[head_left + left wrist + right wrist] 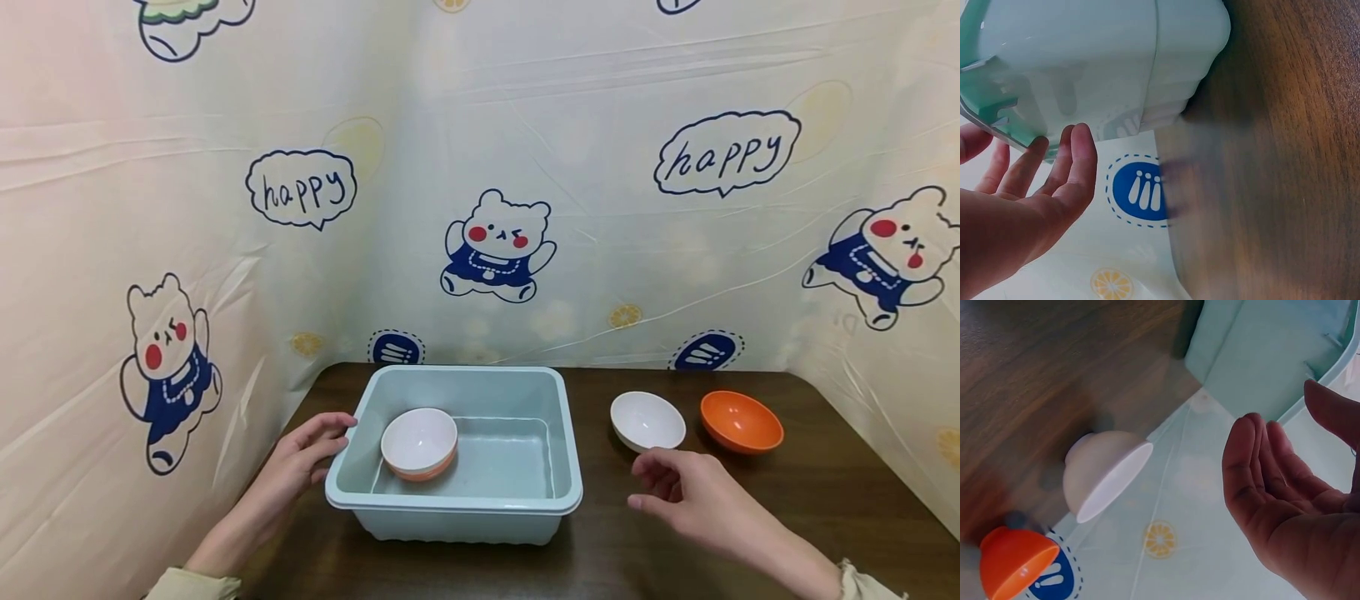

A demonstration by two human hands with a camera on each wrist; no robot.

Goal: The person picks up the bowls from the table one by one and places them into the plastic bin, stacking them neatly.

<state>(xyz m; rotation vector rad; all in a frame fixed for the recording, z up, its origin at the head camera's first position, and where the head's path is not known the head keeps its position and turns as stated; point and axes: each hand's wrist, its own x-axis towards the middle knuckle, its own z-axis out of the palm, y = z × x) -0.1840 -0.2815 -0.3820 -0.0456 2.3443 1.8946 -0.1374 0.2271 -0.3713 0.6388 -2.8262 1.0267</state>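
Tub (457, 504) near the surface's (600, 567) left edge is touched, perhaps steadied, by relaxed left hand (303, 454); half-curled right hand (693, 492) hovers empty near white bowl (647, 421).

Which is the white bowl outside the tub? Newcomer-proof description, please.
Find the pale blue tub on the dark table. To its right in the head view is the white bowl. Colour separates it from the neighbouring orange bowl; standing directly on the table, from the second white bowl inside the tub.

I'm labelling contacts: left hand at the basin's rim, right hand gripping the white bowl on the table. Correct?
No: the right wrist view shows the right hand empty and clear of that white bowl. The left hand is at the basin's rim.
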